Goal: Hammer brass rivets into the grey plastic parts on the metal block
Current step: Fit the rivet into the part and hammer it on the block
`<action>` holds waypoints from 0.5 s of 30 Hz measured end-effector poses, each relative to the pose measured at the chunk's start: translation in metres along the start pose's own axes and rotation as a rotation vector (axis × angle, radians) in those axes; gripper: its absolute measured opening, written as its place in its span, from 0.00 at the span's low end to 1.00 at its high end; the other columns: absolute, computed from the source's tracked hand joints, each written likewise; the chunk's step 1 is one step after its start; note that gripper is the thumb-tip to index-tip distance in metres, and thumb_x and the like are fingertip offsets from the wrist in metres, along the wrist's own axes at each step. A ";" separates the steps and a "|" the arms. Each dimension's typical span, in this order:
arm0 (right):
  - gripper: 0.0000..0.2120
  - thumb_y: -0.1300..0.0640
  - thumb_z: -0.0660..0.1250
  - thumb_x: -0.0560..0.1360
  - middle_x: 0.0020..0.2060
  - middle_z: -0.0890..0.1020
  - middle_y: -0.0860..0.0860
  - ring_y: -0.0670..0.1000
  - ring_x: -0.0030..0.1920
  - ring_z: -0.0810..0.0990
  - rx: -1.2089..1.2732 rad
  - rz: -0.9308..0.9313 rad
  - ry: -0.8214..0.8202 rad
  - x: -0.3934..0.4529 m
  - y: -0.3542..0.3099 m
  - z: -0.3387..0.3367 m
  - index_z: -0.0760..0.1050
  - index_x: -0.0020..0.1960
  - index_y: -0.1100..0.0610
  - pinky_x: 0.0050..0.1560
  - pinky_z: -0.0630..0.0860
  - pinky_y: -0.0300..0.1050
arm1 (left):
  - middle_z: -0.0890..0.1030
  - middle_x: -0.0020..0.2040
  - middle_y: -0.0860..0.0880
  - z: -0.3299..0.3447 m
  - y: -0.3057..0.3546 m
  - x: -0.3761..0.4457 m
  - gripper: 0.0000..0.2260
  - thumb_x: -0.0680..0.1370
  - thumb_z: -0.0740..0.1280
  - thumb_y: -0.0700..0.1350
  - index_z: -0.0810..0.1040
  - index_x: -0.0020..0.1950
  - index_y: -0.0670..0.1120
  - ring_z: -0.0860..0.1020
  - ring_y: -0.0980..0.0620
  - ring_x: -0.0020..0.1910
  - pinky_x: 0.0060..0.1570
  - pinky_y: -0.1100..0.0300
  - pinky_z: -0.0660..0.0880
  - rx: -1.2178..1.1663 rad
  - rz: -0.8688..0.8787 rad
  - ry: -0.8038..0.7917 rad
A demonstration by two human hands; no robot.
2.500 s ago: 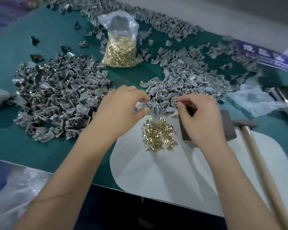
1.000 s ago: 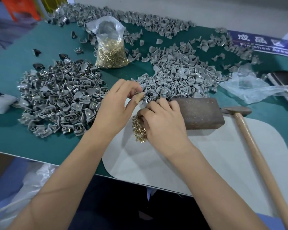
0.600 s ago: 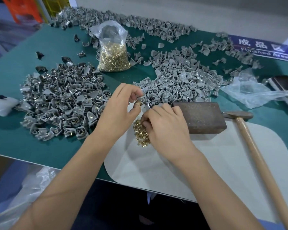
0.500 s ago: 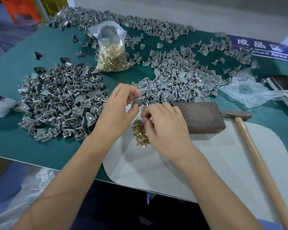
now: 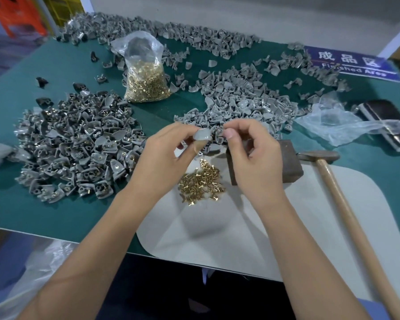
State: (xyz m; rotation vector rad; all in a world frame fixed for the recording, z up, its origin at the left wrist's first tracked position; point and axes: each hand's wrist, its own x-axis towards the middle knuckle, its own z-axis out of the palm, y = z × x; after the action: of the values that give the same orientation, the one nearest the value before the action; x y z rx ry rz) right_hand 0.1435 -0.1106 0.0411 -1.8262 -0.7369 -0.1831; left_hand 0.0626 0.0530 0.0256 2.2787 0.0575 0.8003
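Observation:
My left hand [image 5: 169, 155] pinches a grey plastic part [image 5: 202, 135] between thumb and fingers, held above the table. My right hand [image 5: 252, 158] is right beside it, thumb and forefinger pinched on a small brass rivet that the fingertips mostly hide. Below both hands a loose pile of brass rivets [image 5: 201, 182] lies on the white mat [image 5: 217, 229]. The rusty metal block [image 5: 290, 161] sits behind my right hand, partly covered by it. A hammer [image 5: 320, 155] lies to the right of the block, its wooden handle running toward me.
Riveted grey parts [image 5: 74, 146] are heaped at the left, plain grey parts [image 5: 240, 102] behind my hands and along the far edge. A clear bag of rivets [image 5: 146, 77] stands at the back. Crumpled plastic [image 5: 333, 122], a dark object [image 5: 383, 121] and a blue sign [image 5: 351, 63] lie at the right.
My right hand has lifted off the rivet pile and moved right, up to the grey part. The pile is uncovered. My left hand still holds the part.

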 end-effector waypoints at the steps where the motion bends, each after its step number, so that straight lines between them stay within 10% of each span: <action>1: 0.05 0.59 0.67 0.81 0.43 0.81 0.41 0.41 0.45 0.79 0.025 0.012 0.007 0.002 -0.001 -0.005 0.78 0.53 0.50 0.45 0.71 0.28 | 0.80 0.45 0.56 0.002 0.004 0.001 0.03 0.83 0.68 0.46 0.81 0.52 0.48 0.76 0.59 0.46 0.46 0.68 0.70 -0.017 -0.010 -0.040; 9: 0.02 0.60 0.66 0.81 0.48 0.81 0.46 0.51 0.48 0.80 0.117 -0.077 -0.091 0.001 0.005 -0.047 0.77 0.53 0.54 0.50 0.78 0.52 | 0.75 0.40 0.50 0.022 0.043 0.017 0.16 0.85 0.50 0.53 0.71 0.47 0.47 0.73 0.51 0.40 0.44 0.47 0.71 0.084 -0.068 -0.444; 15: 0.05 0.64 0.66 0.81 0.48 0.81 0.49 0.52 0.50 0.80 0.179 -0.069 -0.126 -0.006 0.017 -0.066 0.76 0.53 0.56 0.52 0.78 0.51 | 0.71 0.35 0.57 0.037 0.069 0.038 0.15 0.80 0.46 0.57 0.62 0.38 0.53 0.70 0.55 0.36 0.40 0.51 0.69 0.229 0.080 -0.541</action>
State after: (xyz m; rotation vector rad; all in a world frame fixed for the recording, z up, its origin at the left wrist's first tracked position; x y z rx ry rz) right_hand 0.1631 -0.1756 0.0497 -1.6540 -0.8775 -0.0449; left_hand 0.1015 -0.0112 0.0690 2.6545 -0.2016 0.1994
